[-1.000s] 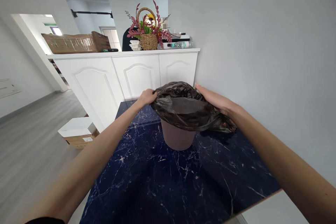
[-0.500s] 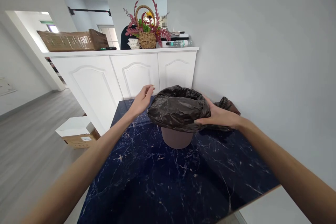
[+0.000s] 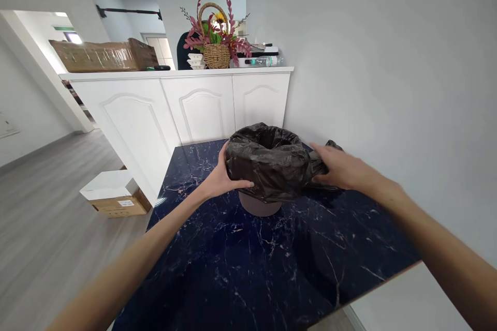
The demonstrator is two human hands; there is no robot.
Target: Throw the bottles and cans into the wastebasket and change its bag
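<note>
A black garbage bag (image 3: 267,165) lines a brownish-grey trash bin (image 3: 261,207) and folds down over its rim, covering most of the outside. The bin stands upright on a dark blue marbled tabletop (image 3: 233,258). My left hand (image 3: 225,173) grips the bag-covered left side of the bin, thumb across the front and fingers round the far side. Just off the right side is my right hand (image 3: 337,165), its fingertips blurred, thumb and fingers apart beside crumpled black plastic. More dark plastic (image 3: 333,145) shows behind that hand, partly hidden by it.
White cabinets (image 3: 205,108) stand behind the table, carrying a taped cardboard box (image 3: 97,56), a flower basket (image 3: 217,56) and a plastic bottle (image 3: 267,61). A wall (image 3: 373,62) borders the right side. Another box (image 3: 116,194) sits on the floor at left.
My left hand has come from the air beside the bin onto the bag's left side. My right hand has let go of the bag's right side and shifted rightward.
</note>
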